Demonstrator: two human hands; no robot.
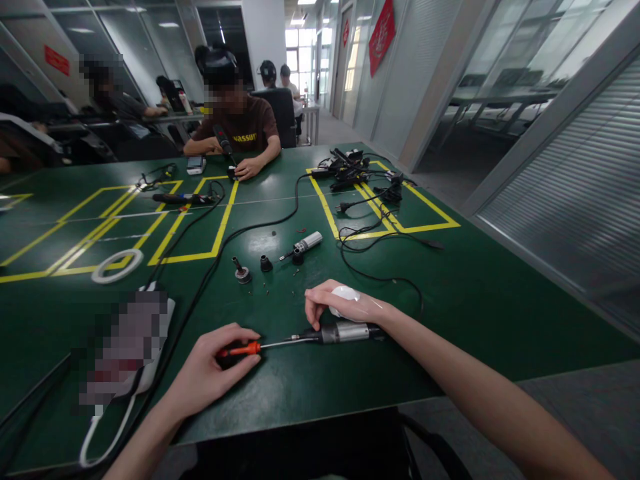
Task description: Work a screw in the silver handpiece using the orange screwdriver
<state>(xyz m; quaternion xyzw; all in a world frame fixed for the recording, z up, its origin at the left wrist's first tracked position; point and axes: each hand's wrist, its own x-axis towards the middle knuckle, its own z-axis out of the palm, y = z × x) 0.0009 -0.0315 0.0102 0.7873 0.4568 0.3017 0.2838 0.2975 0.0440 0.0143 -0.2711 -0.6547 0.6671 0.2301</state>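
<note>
My left hand [213, 360] is curled loosely round the orange and black handle of a screwdriver [253, 348], thumb and forefinger on either side of it. The metal shaft points right, and its tip reaches the narrow front end of a black and silver cylindrical tool [345, 332]. My right hand [333, 301] has its fingers bent at the front of this tool, while my wrist covers its rear end. A round white patch is stuck on the back of my right hand. Beyond lie a similar silver cylinder [309, 243], small black caps [265, 263] and a metal-rimmed part [242, 272].
Tiny screws lie near the caps. A tangle of black cables and tools [350, 167] sits within yellow tape at back right. At left are a white tape roll [119, 265] and a white corded object, partly blurred. A co-worker [240, 127] works across the green table [480, 300].
</note>
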